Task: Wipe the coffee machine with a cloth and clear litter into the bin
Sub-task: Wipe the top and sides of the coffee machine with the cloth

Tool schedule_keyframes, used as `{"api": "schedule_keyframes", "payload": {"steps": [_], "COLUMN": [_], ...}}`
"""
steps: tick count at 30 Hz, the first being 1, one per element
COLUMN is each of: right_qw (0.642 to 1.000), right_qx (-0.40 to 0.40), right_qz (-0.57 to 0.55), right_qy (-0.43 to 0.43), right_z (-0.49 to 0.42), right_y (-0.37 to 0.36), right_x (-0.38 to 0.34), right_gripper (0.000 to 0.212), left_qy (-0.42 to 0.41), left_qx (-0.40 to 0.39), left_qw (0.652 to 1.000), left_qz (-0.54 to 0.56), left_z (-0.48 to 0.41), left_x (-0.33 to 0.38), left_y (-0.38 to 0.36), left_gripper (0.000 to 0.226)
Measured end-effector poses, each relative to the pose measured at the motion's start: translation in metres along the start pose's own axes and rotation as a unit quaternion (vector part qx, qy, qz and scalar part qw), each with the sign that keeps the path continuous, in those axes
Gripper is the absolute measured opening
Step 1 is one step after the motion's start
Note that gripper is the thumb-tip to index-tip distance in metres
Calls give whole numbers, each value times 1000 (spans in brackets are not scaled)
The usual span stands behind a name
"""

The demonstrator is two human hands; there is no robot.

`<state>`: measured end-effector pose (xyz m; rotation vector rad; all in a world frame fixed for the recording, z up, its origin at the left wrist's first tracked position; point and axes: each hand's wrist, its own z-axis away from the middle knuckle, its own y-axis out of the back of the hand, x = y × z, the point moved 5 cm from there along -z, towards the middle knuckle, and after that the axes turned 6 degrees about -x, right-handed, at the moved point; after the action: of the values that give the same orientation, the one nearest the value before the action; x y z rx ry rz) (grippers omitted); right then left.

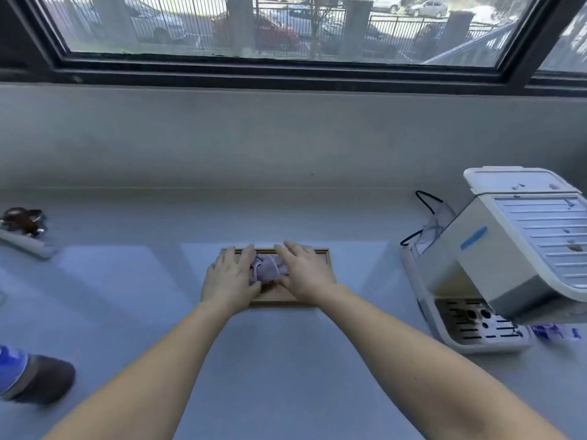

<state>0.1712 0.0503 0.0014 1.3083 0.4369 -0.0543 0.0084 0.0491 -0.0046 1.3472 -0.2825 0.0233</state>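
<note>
A crumpled pale purple cloth [267, 268] lies in a shallow wooden tray [324, 255] at the middle of the grey counter. My left hand [231, 277] rests on the cloth's left side and my right hand [305, 270] on its right side, fingers spread and touching it. The white coffee machine [505, 246] stands at the right, with small bits of litter on its ribbed top [574, 248] and its drip tray [476, 325] in front. A blue-and-white wrapper [554, 331] lies beside the drip tray.
A black power cord [424, 214] loops behind the machine. At the far left sit a dark brown object on a white tube [23, 228] and a dark cup with a blue wrap [35, 377]. A grey wall and window rise behind the counter.
</note>
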Motion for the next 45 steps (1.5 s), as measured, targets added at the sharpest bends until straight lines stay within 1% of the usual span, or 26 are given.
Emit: {"api": "schedule_keyframes", "payload": {"steps": [2,3,6,9,12,15,18,21,27,30,31,34,37,41,45], "right_qw": [999,998,994,991,990,991,994,994,996,998,998,999,999,997,992], "right_qx": [-35,-52,-100,-126,-119,-94,-94,-101,-61,-36,-26,5,31,66,110], "right_qz": [-12,-14,-23,-9,37,67,28,-2,-45,-43,-45,-42,-24,-20,-17], "right_qy": [7,9,33,46,60,66,46,40,54,43,41,28,5,-26,-59], "right_z": [-11,-15,-31,-43,-50,-57,-60,-57,-33,-16,-10,10,31,61,94], "right_y": [-8,-14,-27,-35,-42,-41,-40,-36,-18,-2,4,22,41,63,91], "right_x": [-3,-4,-10,-13,-16,-17,-18,-17,-2,9,13,24,33,45,53], "right_gripper": [74,77,84,89,79,65,53,42,33,34,34,35,30,17,18], "left_qy": [3,4,12,4,1,-3,-14,-45,-133,-181,-191,-196,-217,-266,-315], "left_qx": [2,-7,-55,-77,-69,-56,-47,-26,1,24,25,7,16,38,61], "left_qw": [999,999,997,996,997,996,996,994,986,979,977,978,973,957,938], "left_qz": [32,40,51,43,40,63,78,91,102,93,89,68,77,111,133], "left_z": [-4,-7,-15,-21,-24,-30,-32,-29,-18,-14,-13,-11,-6,2,11], "left_x": [-7,-11,-21,-25,-26,-27,-29,-28,-5,17,24,42,62,89,121], "left_y": [-2,-7,-21,-30,-34,-34,-32,-25,-11,2,6,13,23,37,57], "left_gripper": [67,68,78,89,85,68,52,40,30,18,19,25,32,47,50]}}
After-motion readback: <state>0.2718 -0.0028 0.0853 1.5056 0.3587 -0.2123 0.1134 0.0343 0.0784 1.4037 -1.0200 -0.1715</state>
